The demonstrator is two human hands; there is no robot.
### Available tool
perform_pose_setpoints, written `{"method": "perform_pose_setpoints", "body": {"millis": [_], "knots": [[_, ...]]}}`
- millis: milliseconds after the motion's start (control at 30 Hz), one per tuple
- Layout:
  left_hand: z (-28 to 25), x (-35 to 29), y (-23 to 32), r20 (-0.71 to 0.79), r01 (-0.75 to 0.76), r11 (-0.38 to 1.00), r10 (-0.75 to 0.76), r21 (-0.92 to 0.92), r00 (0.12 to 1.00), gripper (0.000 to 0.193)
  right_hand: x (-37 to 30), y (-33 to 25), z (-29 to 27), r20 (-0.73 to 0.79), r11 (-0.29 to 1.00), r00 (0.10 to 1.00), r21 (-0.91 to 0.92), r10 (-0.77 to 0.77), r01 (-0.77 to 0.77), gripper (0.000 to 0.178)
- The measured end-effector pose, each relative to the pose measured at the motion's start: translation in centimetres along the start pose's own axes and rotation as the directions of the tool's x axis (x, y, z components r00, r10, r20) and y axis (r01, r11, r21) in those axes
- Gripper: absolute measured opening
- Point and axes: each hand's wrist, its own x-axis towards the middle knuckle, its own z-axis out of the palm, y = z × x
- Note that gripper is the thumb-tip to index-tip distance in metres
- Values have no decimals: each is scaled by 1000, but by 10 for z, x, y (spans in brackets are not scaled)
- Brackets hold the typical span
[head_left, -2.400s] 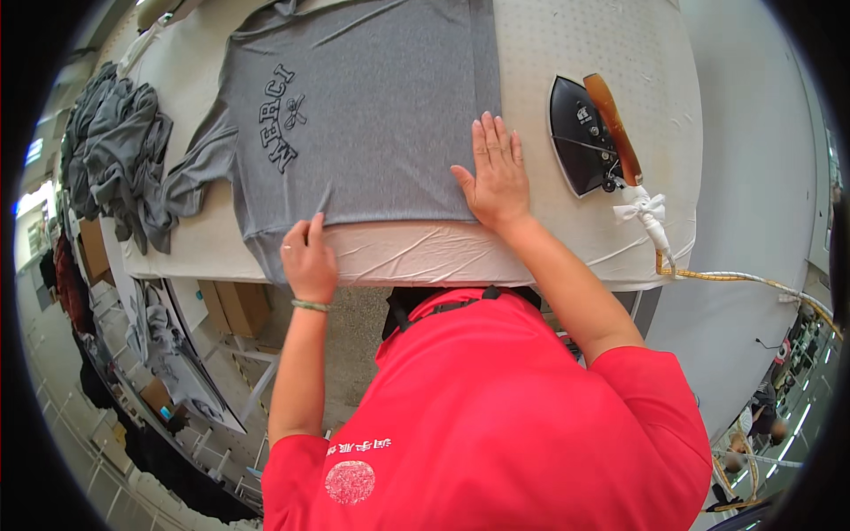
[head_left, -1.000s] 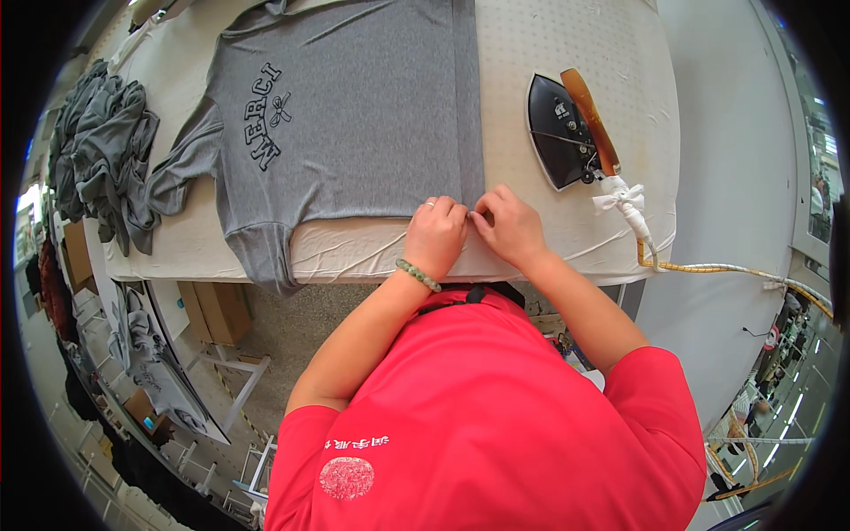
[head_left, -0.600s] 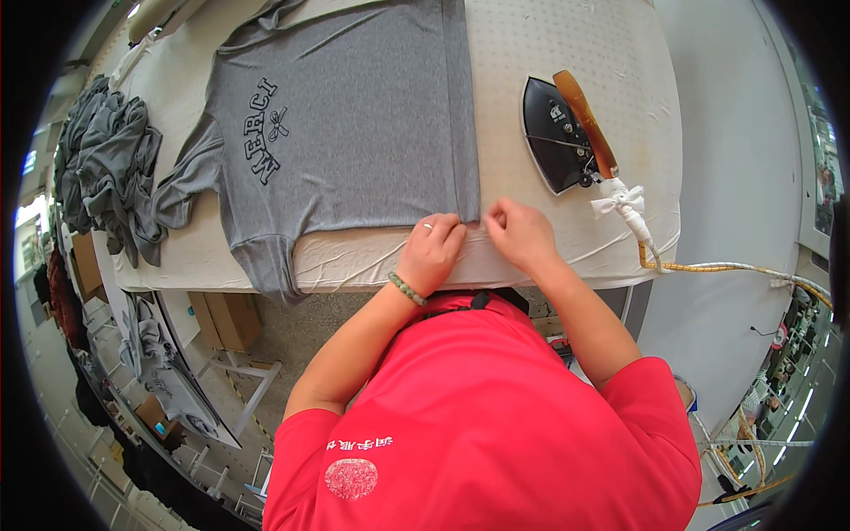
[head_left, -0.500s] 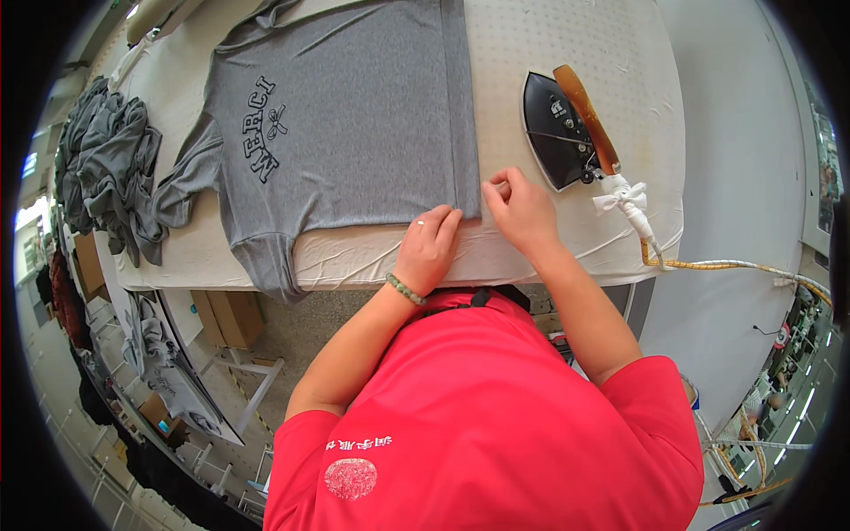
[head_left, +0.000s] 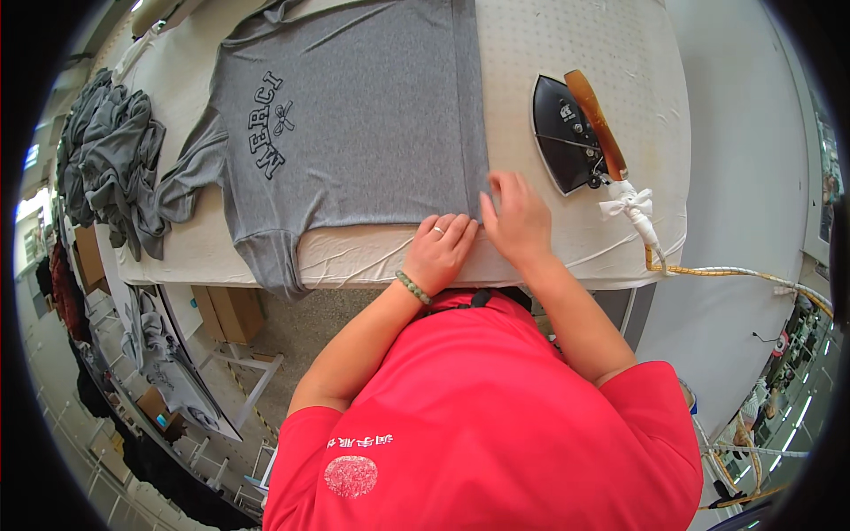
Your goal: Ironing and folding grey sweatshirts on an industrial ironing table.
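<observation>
And here's the grey shirt (head_left: 381, 115), laid out on the cream-covered table (head_left: 611, 257), its body near the middle, one loose part drooping over the table's near edge. The left hand (head_left: 438, 252) sits at the shirt's near right corner, fingers close together over the cloth's edge; the thumb is hidden, so whether it's pinching I can't tell. Beside it the right hand (head_left: 519, 221), fingers loosely curved and thumb apart, by the band (head_left: 472, 115) along the shirt's right side; contact there can't be made out.

Handling? I'd call this light, soft and limp: easy to drag, quick to wrinkle, hard to break. Best hold, in my view, is the corner where that band meets the near edge, likely the firmest bit.

Textures now: flecked, matt knit with dark lettering; a table cover creased along the front. Towards the table's right edge, the iron (head_left: 564, 142): black, pointed, smooth wooden handle, white cloth knotted at its tail. Over at the left edge, a crumpled grey heap (head_left: 106, 159), all folds.
</observation>
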Motion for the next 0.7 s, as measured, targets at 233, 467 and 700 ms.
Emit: {"method": "perform_pose_setpoints", "body": {"millis": [233,467,700], "knots": [[-25,-29,-21,74,12,993,-3,-120,997,32,47,-11,68,-249,937,904,-72,-348,341,69],[-152,-194,-177,-748,998,-51,-664,42,-3,49,53,-19,72,-149,925,917,-159,-369,346,76],[-195,-240,-171,-174,999,-28,-984,17,-25,40,55,-26,69,-75,888,912,-273,-402,369,79]]}}
